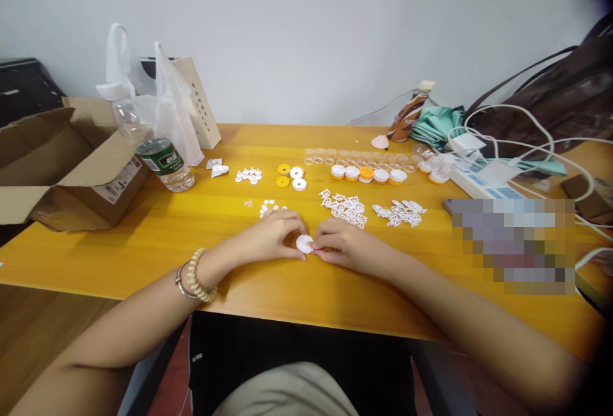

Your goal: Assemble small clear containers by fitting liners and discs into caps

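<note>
1. While the disc (304, 244) is kept at the near middle of the table (278, 291), its edge is clamped between thumb and fingers of the left hand (274, 236).
2. Its right side is met by bunched fingertips of the right hand (348, 246); whether anything is pinched there cannot be told.
3. Steadiness is best left to the left grip, with light, level pressure applied from the right.
4. Lattice pieces (351, 209) are piled far right, caps (282, 182) grouped beyond.

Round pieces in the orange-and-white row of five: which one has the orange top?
The middle piece: its top is orange, while the other four pieces have white tops.
</note>
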`<action>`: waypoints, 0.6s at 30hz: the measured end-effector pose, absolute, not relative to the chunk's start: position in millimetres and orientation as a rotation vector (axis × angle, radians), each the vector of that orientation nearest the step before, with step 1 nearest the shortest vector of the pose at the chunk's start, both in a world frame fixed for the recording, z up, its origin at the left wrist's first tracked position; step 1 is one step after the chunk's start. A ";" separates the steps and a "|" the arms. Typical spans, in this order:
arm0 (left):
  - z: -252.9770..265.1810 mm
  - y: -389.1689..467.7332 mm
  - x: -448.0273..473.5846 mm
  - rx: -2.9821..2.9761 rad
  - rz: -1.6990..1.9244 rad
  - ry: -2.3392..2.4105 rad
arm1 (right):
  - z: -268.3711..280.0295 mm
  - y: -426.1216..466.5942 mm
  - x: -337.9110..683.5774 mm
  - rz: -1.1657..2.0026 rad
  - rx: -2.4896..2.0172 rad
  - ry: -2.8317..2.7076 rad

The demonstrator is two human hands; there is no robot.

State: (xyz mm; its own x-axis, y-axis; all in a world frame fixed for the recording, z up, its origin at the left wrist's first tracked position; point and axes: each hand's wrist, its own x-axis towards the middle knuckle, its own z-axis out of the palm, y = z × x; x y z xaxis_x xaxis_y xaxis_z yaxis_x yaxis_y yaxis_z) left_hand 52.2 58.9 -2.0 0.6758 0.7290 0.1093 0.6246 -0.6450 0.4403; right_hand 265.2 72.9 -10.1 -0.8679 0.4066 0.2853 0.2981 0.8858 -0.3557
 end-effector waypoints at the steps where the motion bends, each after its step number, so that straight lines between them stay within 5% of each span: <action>1: -1.6 58.4 52.1 2.521 0.398 1.073 | -9.3 73.0 264.9 0.498 -0.535 -2.661; 12: 11.8 54.5 46.1 2.595 0.499 0.941 | -13.0 76.2 261.0 1.606 -0.957 -1.792; 18: 8.2 56.9 45.6 2.611 0.521 0.986 | -16.8 76.3 260.1 1.738 -0.882 -1.588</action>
